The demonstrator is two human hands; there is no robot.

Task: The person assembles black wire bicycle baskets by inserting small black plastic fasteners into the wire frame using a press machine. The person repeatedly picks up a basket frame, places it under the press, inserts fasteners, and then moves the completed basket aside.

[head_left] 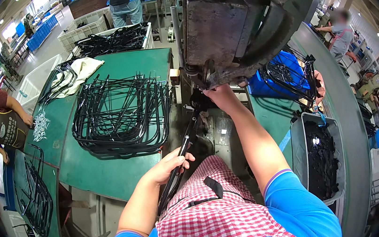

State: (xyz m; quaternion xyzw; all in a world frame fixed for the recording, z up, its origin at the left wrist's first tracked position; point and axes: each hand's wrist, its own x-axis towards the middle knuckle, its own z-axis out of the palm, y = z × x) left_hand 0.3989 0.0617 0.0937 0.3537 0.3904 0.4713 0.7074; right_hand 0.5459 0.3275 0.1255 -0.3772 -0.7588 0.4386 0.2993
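My left hand [170,164] is wrapped round a black metal tube frame [186,142], just in front of my checked apron. The frame slants up and away from me, its far end at the tooling [202,100] of a big, worn metal press [216,30]. Right under the press head is my right hand [217,95], arm stretched out and fingers pinched together close to the tooling. The fingertips are partly hidden, so what they hold cannot be made out.
Left of me, a stack of black tube frames [122,112] lies on a green table [106,173]. To the right are a blue bin [261,86] of black parts and a grey tub [300,152] of black pieces. A co-worker [5,120] stands at the far left beside small metal pieces [40,126].
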